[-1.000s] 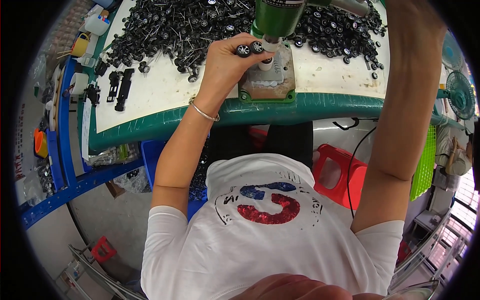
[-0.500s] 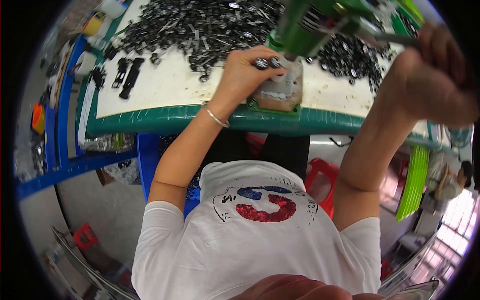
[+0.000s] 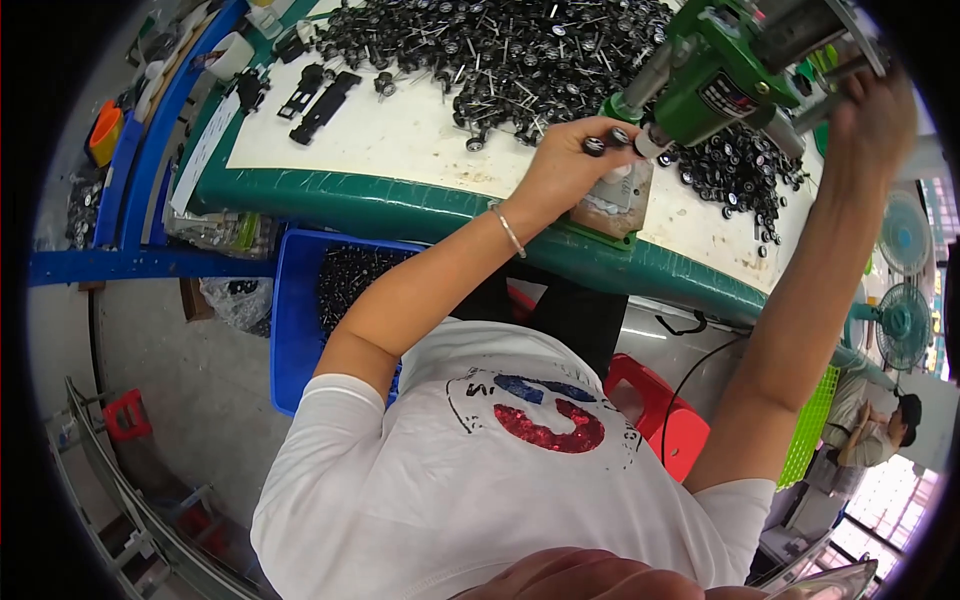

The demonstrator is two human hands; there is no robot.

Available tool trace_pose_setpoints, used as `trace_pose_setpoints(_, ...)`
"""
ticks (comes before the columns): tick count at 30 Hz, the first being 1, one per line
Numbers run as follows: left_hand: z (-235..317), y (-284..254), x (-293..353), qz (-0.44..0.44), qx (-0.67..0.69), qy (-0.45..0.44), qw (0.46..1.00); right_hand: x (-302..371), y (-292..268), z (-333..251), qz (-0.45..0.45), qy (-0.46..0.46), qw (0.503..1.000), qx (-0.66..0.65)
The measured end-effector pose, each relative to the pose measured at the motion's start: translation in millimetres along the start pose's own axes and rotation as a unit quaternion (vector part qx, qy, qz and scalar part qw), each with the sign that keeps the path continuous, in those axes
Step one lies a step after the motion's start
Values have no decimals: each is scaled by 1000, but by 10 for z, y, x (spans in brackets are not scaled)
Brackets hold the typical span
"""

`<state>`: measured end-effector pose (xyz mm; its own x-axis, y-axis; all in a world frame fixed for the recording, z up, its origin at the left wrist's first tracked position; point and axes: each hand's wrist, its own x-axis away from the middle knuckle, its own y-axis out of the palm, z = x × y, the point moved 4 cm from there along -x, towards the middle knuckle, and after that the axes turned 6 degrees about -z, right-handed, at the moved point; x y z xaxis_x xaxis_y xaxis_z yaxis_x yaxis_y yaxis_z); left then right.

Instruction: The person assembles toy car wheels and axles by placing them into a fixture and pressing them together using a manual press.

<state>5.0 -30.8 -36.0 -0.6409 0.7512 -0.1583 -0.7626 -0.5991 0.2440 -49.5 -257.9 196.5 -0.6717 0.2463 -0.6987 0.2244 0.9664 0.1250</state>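
Observation:
My left hand [image 3: 572, 168] is closed with its fingertips at a green bench press [image 3: 712, 88]. Small black wheels [image 3: 595, 147] with shiny centres stick out between its thumb and fingers, just beside the press's pale tip [image 3: 651, 142]. Below them lies the press's worn base plate [image 3: 618, 208], on the table's near edge. Raised at the upper right, my right hand [image 3: 876, 118] is wrapped round the end of the press's metal lever [image 3: 835, 92]; some of its fingers are hidden.
A large heap of black wheels on metal axles [image 3: 530, 65] covers the far table. More loose wheels [image 3: 735, 175] lie right of the press. Black chassis-like parts [image 3: 325, 108] are at the left. A blue bin [image 3: 296, 320] and a red stool [image 3: 672, 425] stand below the table.
The view has turned, so the press and table sit farther right. My right hand, blurred before, is now sharper on the lever. My left hand stays at the press with the wheels.

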Motion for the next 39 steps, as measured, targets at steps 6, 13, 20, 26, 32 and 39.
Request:
trace_pose_setpoints(6, 42, -541, 75, 82, 139, -18, 987, 185, 591, 127, 199, 125, 971, 47)
trace_pose_setpoints(13, 2, -956, 142, 57, -381, -11, 923, 1013, -306, 370, 219, 126, 948, 194)
trace_pose_setpoints(20, 71, -759, 135, 19, -614, 96, 783, 2215, -381, 1042, 5, 232, 855, 464)
trace_pose_setpoints(26, 211, -948, 33, 71, -320, 35, 944, 2397, -283, 1131, -42, 253, 743, 619)
trace_pose_setpoints(32, 150, -969, -17, 65, 145, -65, 985, 2297, -200, 1232, -36, 152, 706, 690)
trace_pose_setpoints(39, 91, -632, 98, -2, 191, -133, 972, 2205, 101, 1144, 63, 253, 890, 374)
